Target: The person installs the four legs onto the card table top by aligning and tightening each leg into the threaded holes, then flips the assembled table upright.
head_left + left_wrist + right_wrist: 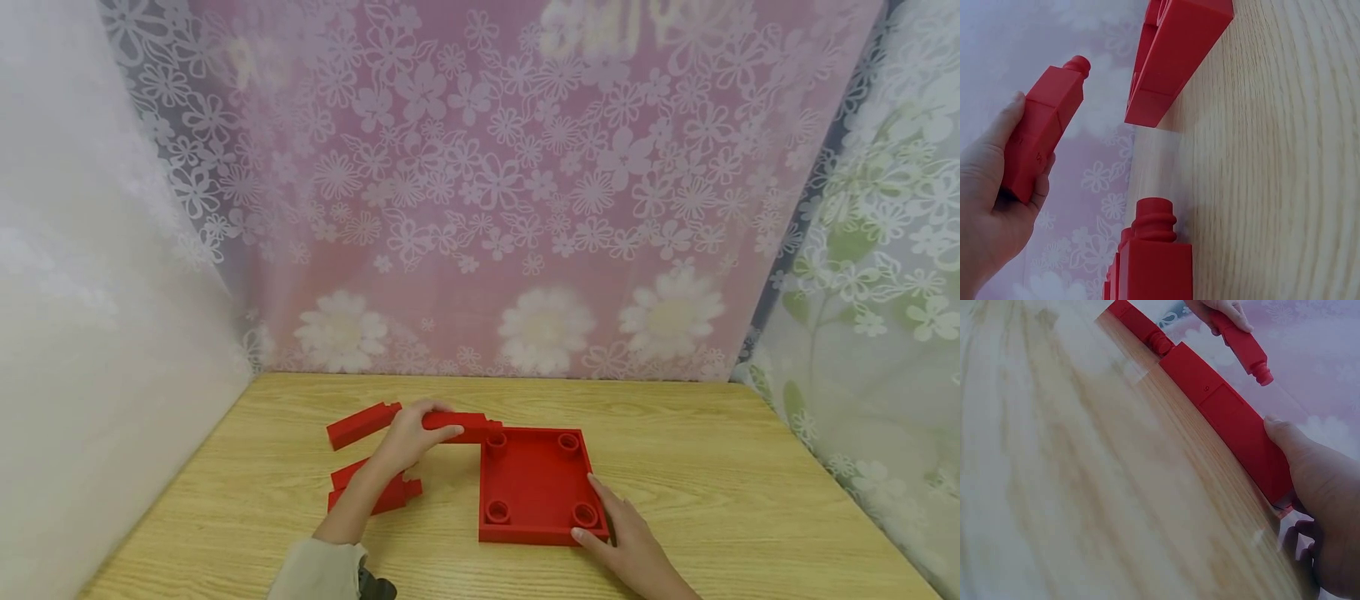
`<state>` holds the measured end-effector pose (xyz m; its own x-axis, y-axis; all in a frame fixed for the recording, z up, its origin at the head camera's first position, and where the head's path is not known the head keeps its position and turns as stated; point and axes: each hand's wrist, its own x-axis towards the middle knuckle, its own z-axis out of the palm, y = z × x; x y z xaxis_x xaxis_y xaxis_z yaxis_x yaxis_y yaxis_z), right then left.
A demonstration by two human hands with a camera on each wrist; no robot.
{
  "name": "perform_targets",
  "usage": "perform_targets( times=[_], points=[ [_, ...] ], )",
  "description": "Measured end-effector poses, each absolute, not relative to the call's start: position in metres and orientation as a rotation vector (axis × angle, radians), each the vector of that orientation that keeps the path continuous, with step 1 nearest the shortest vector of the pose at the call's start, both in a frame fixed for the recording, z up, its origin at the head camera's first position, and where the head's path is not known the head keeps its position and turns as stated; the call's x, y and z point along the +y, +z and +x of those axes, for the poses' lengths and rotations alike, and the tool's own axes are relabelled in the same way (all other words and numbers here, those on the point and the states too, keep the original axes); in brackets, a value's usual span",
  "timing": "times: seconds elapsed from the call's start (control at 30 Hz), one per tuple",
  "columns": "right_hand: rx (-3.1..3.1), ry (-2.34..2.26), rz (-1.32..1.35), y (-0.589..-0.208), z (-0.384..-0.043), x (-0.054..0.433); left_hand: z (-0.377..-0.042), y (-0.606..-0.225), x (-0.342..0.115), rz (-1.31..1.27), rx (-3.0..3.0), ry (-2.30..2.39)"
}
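My left hand (408, 433) grips a red square-section leg (457, 427) with a threaded knob at one end. The leg is raised off the table, its knob by the far left corner of a red square tabletop (536, 479). That tabletop lies underside up, with a low rim and a round socket in each corner. My right hand (630, 533) holds its near right corner, thumb on the front edge and fingers along the right side. In the left wrist view, the left fingers and thumb wrap round the leg (1044, 119), knob pointing away.
More red legs lie on the wooden table (675, 450) at left: one farther back (363, 425), others closer (386, 496), partly behind the left forearm. A pink flowered curtain (487, 208) hangs behind the table. Pale sheets hang at both sides.
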<state>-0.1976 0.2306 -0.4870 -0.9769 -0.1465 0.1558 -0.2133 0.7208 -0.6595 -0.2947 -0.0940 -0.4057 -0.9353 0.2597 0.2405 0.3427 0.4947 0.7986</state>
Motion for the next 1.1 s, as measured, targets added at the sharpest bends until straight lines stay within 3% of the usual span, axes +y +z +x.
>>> perform_targets(
  times=[1.1],
  points=[
    [-2.841, 1.095, 0.284, -0.485, -0.197, 0.229, -0.309, -0.394, -0.064, -0.438, -2.538, -1.366]
  ],
)
